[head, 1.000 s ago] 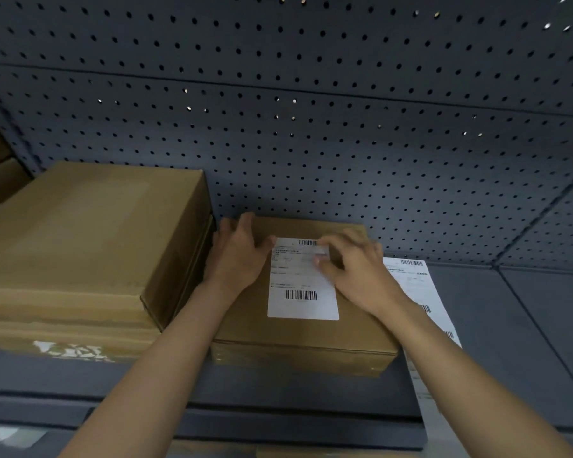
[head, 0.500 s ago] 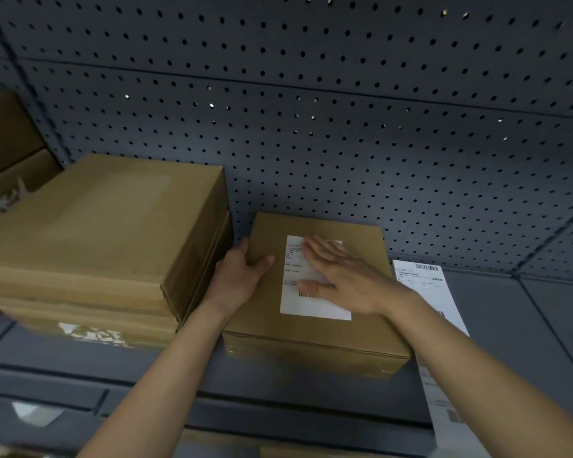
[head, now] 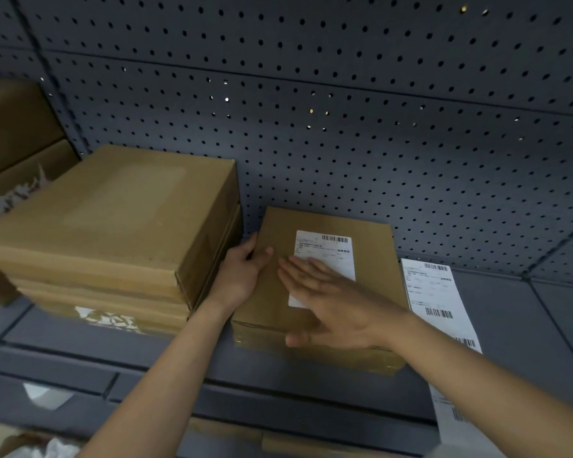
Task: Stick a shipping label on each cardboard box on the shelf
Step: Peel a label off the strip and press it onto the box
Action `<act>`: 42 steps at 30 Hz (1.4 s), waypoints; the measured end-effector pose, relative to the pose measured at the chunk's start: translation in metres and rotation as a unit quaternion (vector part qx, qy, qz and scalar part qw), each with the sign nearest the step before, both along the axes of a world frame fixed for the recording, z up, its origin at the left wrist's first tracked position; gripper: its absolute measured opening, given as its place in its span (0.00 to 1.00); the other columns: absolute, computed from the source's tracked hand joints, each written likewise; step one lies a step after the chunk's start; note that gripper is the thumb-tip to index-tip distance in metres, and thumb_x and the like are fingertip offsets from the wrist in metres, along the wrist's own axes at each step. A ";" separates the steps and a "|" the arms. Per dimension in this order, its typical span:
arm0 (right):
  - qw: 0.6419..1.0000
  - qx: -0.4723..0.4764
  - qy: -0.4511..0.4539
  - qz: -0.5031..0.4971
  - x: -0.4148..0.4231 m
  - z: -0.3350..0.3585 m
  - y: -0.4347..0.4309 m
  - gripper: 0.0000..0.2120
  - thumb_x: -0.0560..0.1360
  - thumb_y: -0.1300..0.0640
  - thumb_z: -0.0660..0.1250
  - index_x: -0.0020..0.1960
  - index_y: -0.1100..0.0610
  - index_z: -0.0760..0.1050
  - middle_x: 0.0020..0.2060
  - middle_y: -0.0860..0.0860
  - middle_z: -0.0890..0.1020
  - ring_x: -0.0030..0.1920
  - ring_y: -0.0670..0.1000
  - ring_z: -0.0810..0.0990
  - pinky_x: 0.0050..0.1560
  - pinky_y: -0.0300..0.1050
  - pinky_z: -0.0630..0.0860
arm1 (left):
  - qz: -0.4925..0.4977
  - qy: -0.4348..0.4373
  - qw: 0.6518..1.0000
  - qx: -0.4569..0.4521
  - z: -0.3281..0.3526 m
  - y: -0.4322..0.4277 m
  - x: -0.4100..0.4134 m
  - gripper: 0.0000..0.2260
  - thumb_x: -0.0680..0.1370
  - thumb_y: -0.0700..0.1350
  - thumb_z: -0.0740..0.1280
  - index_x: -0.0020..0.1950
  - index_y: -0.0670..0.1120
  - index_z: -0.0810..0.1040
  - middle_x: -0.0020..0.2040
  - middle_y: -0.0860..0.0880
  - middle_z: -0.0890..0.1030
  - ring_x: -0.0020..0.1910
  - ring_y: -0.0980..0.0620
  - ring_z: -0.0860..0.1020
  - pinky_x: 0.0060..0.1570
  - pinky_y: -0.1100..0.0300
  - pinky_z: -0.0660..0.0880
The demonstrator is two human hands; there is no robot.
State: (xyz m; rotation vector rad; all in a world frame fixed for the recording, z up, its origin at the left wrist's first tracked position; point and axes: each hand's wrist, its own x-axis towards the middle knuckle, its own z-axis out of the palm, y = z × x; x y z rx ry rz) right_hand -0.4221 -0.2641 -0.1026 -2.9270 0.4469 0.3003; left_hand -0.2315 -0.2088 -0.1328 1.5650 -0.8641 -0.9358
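small box (head: 377, 259): brown cardboard, matt, smooth top. label (head: 325, 256) on it: white paper, matt, black print. label strip (head: 437, 299): same white paper. big box stack (head: 113, 209): matt brown cardboard, torn white paper scraps (head: 106, 320) on front. pegboard (head: 311, 127), shelf (head: 559, 309): dark grey metal, matt, smooth.

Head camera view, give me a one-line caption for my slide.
Right hand presses a shipping label flat onto a small cardboard box while the left hand grips its edge.

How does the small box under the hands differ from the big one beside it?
The small box carries a white label; the big box shows none. The small box sits on the shelf, the big box on other boxes. Left hand and right hand touch the small box, not the big box. Both are brown cardboard.
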 end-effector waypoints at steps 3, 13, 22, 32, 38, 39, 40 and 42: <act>0.999 -0.017 -0.002 0.040 -0.009 0.001 0.017 0.49 0.74 0.25 0.49 0.79 0.55 0.34 0.78 0.48 0.34 0.76 0.43 0.29 0.76 0.44 0.33 | -0.004 0.002 1.000 -0.002 -0.003 -0.001 0.002 0.21 0.82 0.48 0.64 0.75 0.48 0.70 0.65 0.53 0.79 0.61 0.57 0.78 0.60 0.65 0.72; 1.000 0.002 0.022 0.010 -0.001 0.003 -0.007 0.46 0.75 0.26 0.44 0.79 0.53 0.31 0.77 0.47 0.31 0.75 0.41 0.28 0.76 0.41 0.33 | -0.008 0.009 1.000 -0.005 -0.008 -0.003 0.003 0.22 0.82 0.48 0.64 0.76 0.48 0.68 0.64 0.55 0.78 0.53 0.66 0.76 0.43 0.79 0.71; 0.998 0.004 0.015 -0.061 0.026 0.003 -0.065 0.50 0.69 0.23 0.36 0.79 0.56 0.34 0.78 0.50 0.36 0.77 0.45 0.34 0.77 0.44 0.37 | 0.001 0.009 1.000 -0.003 -0.008 -0.003 0.003 0.14 0.83 0.47 0.62 0.66 0.60 0.66 0.51 0.65 0.77 0.49 0.68 0.76 0.41 0.79 0.71; 0.998 -0.012 0.025 -0.062 0.029 0.005 -0.052 0.50 0.71 0.24 0.42 0.79 0.57 0.35 0.79 0.52 0.36 0.77 0.46 0.34 0.78 0.46 0.37 | 0.006 0.031 0.999 0.006 -0.009 -0.002 0.004 0.21 0.82 0.48 0.64 0.75 0.49 0.69 0.62 0.54 0.80 0.61 0.55 0.78 0.65 0.57 0.73; 0.999 -0.012 0.034 0.014 -0.008 0.010 0.006 0.51 0.72 0.23 0.47 0.79 0.55 0.32 0.77 0.49 0.31 0.75 0.44 0.27 0.77 0.44 0.34 | 0.008 0.019 1.000 0.006 -0.009 -0.003 0.003 0.21 0.83 0.49 0.63 0.75 0.50 0.69 0.66 0.53 0.78 0.64 0.54 0.76 0.66 0.58 0.71; 0.999 -0.018 0.035 0.027 -0.013 0.011 0.016 0.52 0.72 0.23 0.48 0.78 0.55 0.31 0.76 0.49 0.30 0.75 0.44 0.27 0.76 0.44 0.33 | 0.010 0.022 1.000 0.003 -0.009 -0.003 0.002 0.20 0.83 0.48 0.63 0.75 0.50 0.69 0.65 0.54 0.78 0.63 0.54 0.76 0.64 0.61 0.71; 0.998 -0.022 0.040 0.035 -0.017 0.011 0.024 0.52 0.72 0.22 0.48 0.78 0.54 0.30 0.76 0.49 0.29 0.74 0.43 0.26 0.76 0.44 0.32 | 0.012 0.026 1.000 0.002 -0.010 -0.003 0.002 0.19 0.83 0.48 0.63 0.74 0.51 0.70 0.64 0.55 0.79 0.62 0.55 0.77 0.61 0.64 0.72; 0.998 -0.021 0.052 0.042 -0.024 0.011 0.033 0.53 0.71 0.22 0.49 0.78 0.54 0.29 0.75 0.47 0.27 0.73 0.42 0.24 0.75 0.42 0.30 | 0.013 0.032 0.999 -0.003 -0.009 -0.003 0.001 0.16 0.83 0.47 0.63 0.71 0.55 0.70 0.59 0.57 0.80 0.56 0.60 0.79 0.52 0.71 0.74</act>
